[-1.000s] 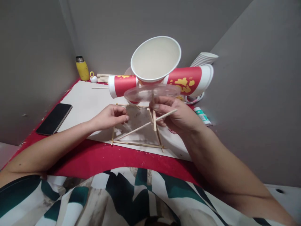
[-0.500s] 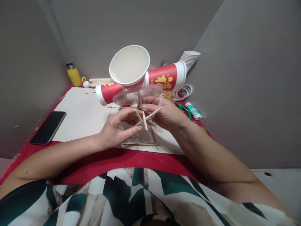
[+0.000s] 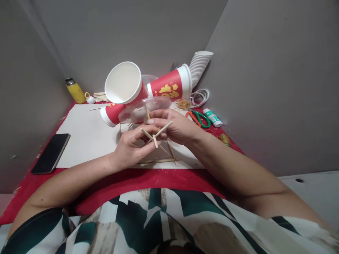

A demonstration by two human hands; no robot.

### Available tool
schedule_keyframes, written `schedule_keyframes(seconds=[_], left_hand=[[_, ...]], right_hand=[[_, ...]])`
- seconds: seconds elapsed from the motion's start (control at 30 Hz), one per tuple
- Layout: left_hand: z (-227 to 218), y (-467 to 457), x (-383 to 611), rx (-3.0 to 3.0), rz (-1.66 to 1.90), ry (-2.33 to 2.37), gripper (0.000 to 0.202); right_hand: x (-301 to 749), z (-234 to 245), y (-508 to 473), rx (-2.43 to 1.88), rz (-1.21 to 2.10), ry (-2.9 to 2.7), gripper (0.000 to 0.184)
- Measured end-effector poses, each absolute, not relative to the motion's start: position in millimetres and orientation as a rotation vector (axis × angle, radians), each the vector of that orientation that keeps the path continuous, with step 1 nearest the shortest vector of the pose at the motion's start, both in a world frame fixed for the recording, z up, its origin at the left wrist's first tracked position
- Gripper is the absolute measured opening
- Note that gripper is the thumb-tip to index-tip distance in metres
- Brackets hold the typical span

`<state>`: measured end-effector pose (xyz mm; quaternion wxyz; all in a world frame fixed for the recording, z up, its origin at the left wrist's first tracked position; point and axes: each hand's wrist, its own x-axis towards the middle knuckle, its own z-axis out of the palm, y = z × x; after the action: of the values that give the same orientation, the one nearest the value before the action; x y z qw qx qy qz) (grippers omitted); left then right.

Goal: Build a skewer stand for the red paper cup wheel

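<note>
A frame of thin wooden sticks [image 3: 164, 130] stands in the middle, its crossed ends jutting toward me. My left hand [image 3: 129, 146] is closed around the frame near the crossing, thumb below it. My right hand [image 3: 176, 127] pinches an upright wooden stick beside a clear plastic disc [image 3: 156, 103]; fingers of both hands nearly meet. Beyond the disc, red-and-white paper cups point outward: one with its open mouth toward me [image 3: 123, 82], one to the right [image 3: 169, 85], one to the lower left [image 3: 114, 113]. How the cups join the disc is hidden.
A phone [image 3: 50, 154] lies left on the white board [image 3: 87, 130] and red cloth. Behind are a yellow bottle [image 3: 76, 92], a white cap and sticks [image 3: 100, 96]. On the right: stacked cups [image 3: 200, 67], coiled cord [image 3: 200, 97], rubber bands [image 3: 183, 103], scissors [image 3: 202, 120] and glue stick [image 3: 212, 117].
The cups have swung left and tilted, with the disc shifting slightly left. The crossed sticks sit a little further left in my hands. My view has turned somewhat, uncovering the scissors.
</note>
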<state>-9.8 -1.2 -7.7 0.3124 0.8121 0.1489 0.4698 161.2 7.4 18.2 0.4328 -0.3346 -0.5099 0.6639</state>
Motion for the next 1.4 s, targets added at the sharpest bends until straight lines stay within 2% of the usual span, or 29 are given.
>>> schedule_keyframes(seconds=[0.2, 0.43, 0.77, 1.17, 1.4], left_hand=[[-10, -4, -6, 2.255, 1.352, 0.538, 0.012], [-14, -2, -6, 2.227, 1.405, 0.445, 0.013], [-12, -4, -8, 2.199, 1.338, 0.486, 0.013], [-7, -6, -2, 1.875, 1.201, 0.473, 0.018], [-8, -6, 2, 1.786, 1.159, 0.466, 0.020]], right_hand=[[160, 17, 6, -0.807, 1.636, -1.286, 0.023], [162, 13, 6, -0.798, 1.663, -1.332, 0.027], [162, 12, 7, -0.692, 1.698, -1.383, 0.028], [163, 11, 10, -0.692, 1.670, -1.330, 0.032], [166, 8, 9, -0.719, 1.687, -1.325, 0.028]])
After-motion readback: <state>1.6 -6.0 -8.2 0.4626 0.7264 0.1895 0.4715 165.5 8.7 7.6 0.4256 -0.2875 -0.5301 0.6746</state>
